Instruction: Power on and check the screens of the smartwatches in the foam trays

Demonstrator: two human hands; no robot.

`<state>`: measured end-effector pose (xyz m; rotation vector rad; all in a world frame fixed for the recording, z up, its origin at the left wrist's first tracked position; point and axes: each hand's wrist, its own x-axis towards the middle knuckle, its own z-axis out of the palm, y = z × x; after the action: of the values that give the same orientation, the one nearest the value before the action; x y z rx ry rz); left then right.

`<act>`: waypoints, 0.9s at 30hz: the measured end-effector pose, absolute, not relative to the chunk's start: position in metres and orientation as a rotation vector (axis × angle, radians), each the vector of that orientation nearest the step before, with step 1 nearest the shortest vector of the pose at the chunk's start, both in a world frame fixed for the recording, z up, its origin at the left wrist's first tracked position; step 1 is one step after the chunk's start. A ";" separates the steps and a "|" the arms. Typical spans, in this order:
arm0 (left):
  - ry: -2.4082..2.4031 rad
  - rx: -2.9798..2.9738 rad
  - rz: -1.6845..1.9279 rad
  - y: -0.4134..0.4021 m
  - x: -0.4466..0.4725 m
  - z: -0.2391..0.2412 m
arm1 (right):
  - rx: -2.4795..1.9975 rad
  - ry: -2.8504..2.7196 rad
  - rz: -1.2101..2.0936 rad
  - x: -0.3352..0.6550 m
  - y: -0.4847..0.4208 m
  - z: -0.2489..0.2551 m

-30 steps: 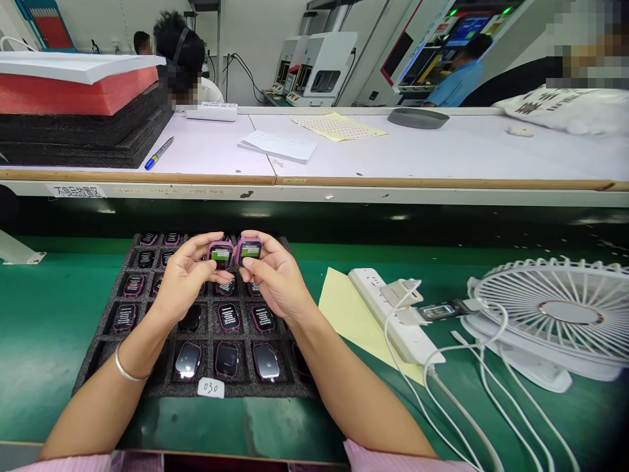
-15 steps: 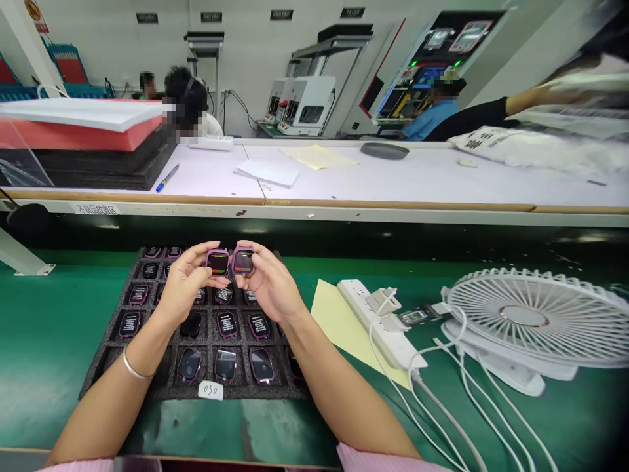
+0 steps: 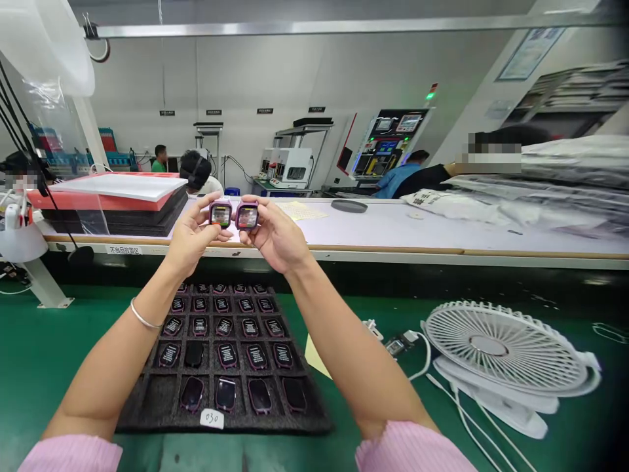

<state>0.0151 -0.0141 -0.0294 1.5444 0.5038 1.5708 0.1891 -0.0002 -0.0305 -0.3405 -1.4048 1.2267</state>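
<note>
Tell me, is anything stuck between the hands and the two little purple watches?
No, nothing visible. The left hand grips the left watch and the right hand grips the right watch, bare fingers right on their edges. Both are held up side by side, well clear of the foam tray below.

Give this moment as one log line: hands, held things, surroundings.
left hand: holds left watch, screen lit | right hand: holds right watch, screen lit | watches: side by side | nearby: tray, fan

left watch body (image 3: 221, 214): pink case, lit screen faced camera, upright, held aloft | right watch body (image 3: 247, 216): alike, just beside, at its 3 o'clock
</note>
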 end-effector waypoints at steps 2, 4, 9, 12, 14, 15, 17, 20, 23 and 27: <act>0.476 1.614 1.619 -0.011 0.017 -0.019 | -0.328 -1.460 1.182 0.191 0.000 -0.018; 0.454 1.665 1.653 -0.009 0.018 -0.011 | -0.326 -1.520 1.133 0.194 -0.001 -0.009; 0.415 1.750 1.675 -0.006 0.020 0.000 | -0.322 -1.588 1.042 0.198 -0.007 0.003; 0.406 1.782 1.678 -0.005 0.020 0.001 | -0.300 -1.585 1.041 0.199 -0.009 0.004; 0.403 1.827 1.672 -0.003 0.019 0.001 | -0.284 -1.580 1.045 0.199 -0.008 0.004; 0.403 1.846 1.668 -0.002 0.019 0.000 | -0.277 -1.578 1.046 0.199 -0.008 0.004; 0.401 1.852 1.658 0.000 0.020 -0.001 | -0.268 -1.576 1.045 0.199 -0.006 0.003; 0.412 1.784 1.650 -0.001 0.022 0.000 | -0.261 -1.580 1.037 0.200 -0.005 0.003; 0.444 1.722 1.643 -0.006 0.024 0.000 | -0.266 -1.577 1.033 0.200 -0.005 0.002; 0.463 1.705 1.655 -0.010 0.024 -0.002 | -0.292 -1.576 1.022 0.200 -0.007 -0.001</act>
<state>0.0243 -0.0100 -0.0016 1.7046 0.4627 1.6547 0.1999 -0.0070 -0.0008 -0.2922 -1.5758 1.0220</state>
